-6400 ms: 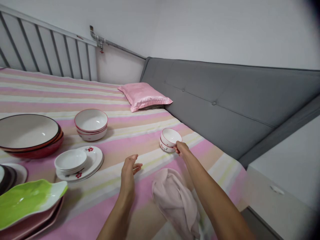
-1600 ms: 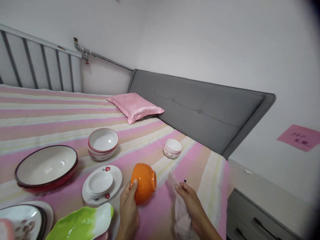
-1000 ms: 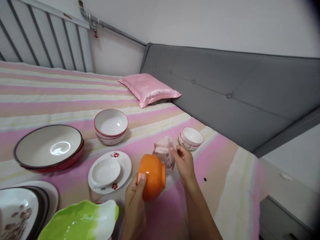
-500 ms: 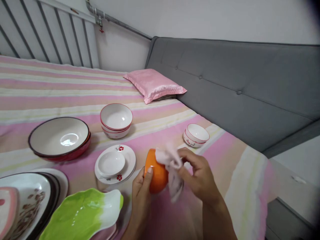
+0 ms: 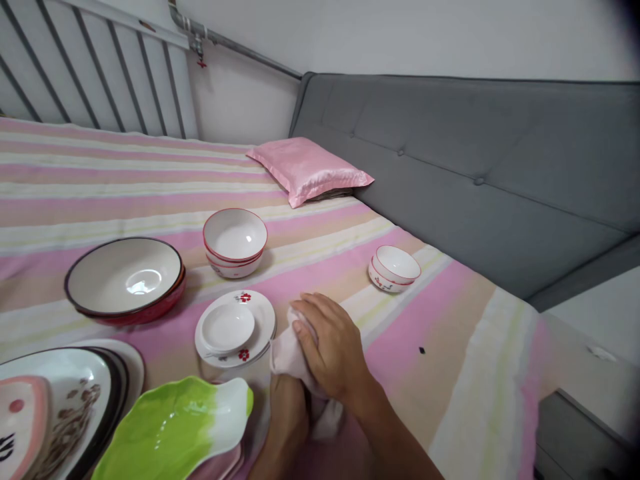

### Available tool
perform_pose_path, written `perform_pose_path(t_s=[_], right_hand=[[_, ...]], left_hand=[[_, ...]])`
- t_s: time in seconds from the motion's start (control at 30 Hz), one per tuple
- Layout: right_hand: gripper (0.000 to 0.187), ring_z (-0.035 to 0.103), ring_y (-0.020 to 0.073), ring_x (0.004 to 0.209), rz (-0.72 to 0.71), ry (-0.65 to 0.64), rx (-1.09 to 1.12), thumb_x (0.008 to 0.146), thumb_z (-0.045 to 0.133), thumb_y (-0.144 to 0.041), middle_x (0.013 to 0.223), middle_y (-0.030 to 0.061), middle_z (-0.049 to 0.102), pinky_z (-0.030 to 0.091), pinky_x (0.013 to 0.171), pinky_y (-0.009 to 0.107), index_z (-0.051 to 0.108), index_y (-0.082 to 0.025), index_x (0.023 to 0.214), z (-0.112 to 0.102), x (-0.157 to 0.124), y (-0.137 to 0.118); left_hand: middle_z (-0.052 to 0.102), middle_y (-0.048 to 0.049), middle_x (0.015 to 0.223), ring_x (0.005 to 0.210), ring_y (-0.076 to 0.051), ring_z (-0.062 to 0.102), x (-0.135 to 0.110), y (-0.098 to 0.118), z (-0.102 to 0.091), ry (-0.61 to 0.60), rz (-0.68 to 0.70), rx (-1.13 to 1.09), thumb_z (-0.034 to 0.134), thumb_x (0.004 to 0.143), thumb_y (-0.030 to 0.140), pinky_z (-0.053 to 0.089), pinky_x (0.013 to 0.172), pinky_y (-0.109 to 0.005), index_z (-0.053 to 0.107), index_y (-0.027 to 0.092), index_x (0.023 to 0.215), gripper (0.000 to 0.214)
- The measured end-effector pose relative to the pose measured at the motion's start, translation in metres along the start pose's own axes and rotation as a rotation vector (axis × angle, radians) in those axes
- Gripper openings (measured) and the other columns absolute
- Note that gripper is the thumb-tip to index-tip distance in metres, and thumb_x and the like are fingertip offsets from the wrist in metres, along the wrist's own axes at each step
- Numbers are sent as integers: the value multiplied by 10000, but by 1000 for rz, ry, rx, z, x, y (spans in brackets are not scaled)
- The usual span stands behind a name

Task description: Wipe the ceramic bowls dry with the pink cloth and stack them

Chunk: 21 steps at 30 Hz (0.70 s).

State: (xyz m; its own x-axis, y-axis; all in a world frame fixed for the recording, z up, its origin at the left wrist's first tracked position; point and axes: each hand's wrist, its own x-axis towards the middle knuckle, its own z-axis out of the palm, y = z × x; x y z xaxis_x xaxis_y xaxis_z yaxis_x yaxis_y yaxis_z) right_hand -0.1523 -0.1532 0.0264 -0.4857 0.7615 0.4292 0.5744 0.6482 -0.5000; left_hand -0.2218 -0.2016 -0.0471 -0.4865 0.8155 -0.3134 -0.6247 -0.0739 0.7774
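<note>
Pillow [image 5: 310, 167] before headboard [image 5: 450, 147] on bed [image 5: 100, 173], cloth [image 5: 287, 353] between hands [image 5: 334, 350], dish [image 5: 228, 327] on plates [image 5: 264, 319] to their left

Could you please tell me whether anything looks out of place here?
Yes: a small, dark, squarish speck shows on the striped pink bedsheet, right of the right hand. It breaks the stripe pattern; I cannot tell what it is.

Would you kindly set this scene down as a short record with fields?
Surface: striped bedsheet
Right hand: curled over pale pink cloth
Left hand: fingers hidden by the cloth; grip not visible
Nearest the left hand: leaf-shaped green-and-white dish
Left of the hands: small white dish on a flower-patterned plate
Stacked bowls: larger red-rimmed bowls; smaller red-rimmed bowls, farther right
Background: pink satin pillow near the grey headboard
</note>
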Motion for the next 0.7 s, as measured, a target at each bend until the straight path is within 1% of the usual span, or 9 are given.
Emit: perform_pose_path(t_s=[0.07, 0.17, 0.27, 0.33, 0.37, 0.43, 0.53, 0.63, 0.7], right_hand=[[356, 510, 228, 1210, 75, -14, 123, 941, 395, -304, 1251, 83, 617, 352, 1061, 401, 620, -200, 1196, -6, 3, 12], [361, 571, 202, 1116, 256, -70, 439, 938, 394, -370, 1186, 59, 652, 410, 988, 352, 653, -207, 1130, -9, 7, 38], [427, 618, 174, 779, 492, -196, 781, 923, 395, -468, 869, 46, 697, 484, 716, 290, 685, -154, 935, -8, 8, 64], [470, 577, 156, 650, 553, -232, 870, 921, 388, -502, 736, 34, 663, 466, 615, 274, 669, -131, 861, -8, 6, 71], [477, 584, 159, 666, 530, -226, 862, 927, 377, -505, 755, 40, 666, 472, 627, 278, 667, -129, 879, -9, 5, 71], [452, 622, 184, 841, 397, -188, 748, 943, 363, -481, 941, 69, 689, 494, 763, 311, 661, -147, 1006, -13, 4, 64], [395, 549, 221, 1152, 170, -130, 394, 934, 434, -423, 1238, 89, 615, 411, 1005, 389, 595, -191, 1209, -19, 2, 41], [418, 470, 248, 1257, 66, -93, 104, 942, 422, -367, 1315, 122, 562, 357, 1073, 439, 545, -168, 1288, -17, -2, 17], [445, 420, 281, 1301, 42, -60, -13, 950, 397, -375, 1364, 139, 522, 325, 1094, 485, 534, -153, 1310, -10, -7, 3]], left_hand=[[559, -2, 624, 675, -188, 526, -6, 8, 8, -46, 23, 97, 669, 670, 412, 444, 629, -276, 604, 202, 665, 220], [392, 37, 529, 540, -120, 345, -14, 18, 17, -171, 66, 291, 640, 711, 501, 324, 507, -240, 450, 199, 530, 400], [374, 34, 543, 534, -110, 303, -19, 17, 20, -279, 39, 360, 558, 784, 566, 268, 490, -234, 429, 193, 554, 457], [390, 31, 556, 535, -109, 312, -20, 14, 20, -310, 19, 349, 555, 798, 560, 265, 491, -232, 437, 190, 572, 449], [400, 29, 563, 539, -109, 322, -21, 13, 20, -308, 21, 342, 568, 793, 554, 273, 496, -230, 445, 188, 576, 443], [426, 24, 575, 556, -113, 351, -20, 12, 20, -268, 42, 319, 603, 768, 545, 304, 514, -225, 469, 180, 575, 435], [503, 16, 582, 576, -123, 421, -18, 16, 19, -199, 45, 230, 675, 700, 519, 360, 537, -222, 549, 158, 587, 398], [580, 12, 600, 615, -146, 517, -17, 21, 18, -157, 13, 107, 716, 676, 446, 428, 589, -235, 644, 144, 670, 311], [637, 2, 684, 720, -170, 587, -16, 22, 22, -83, 22, -21, 748, 663, 393, 473, 694, -254, 687, 157, 769, 266]])
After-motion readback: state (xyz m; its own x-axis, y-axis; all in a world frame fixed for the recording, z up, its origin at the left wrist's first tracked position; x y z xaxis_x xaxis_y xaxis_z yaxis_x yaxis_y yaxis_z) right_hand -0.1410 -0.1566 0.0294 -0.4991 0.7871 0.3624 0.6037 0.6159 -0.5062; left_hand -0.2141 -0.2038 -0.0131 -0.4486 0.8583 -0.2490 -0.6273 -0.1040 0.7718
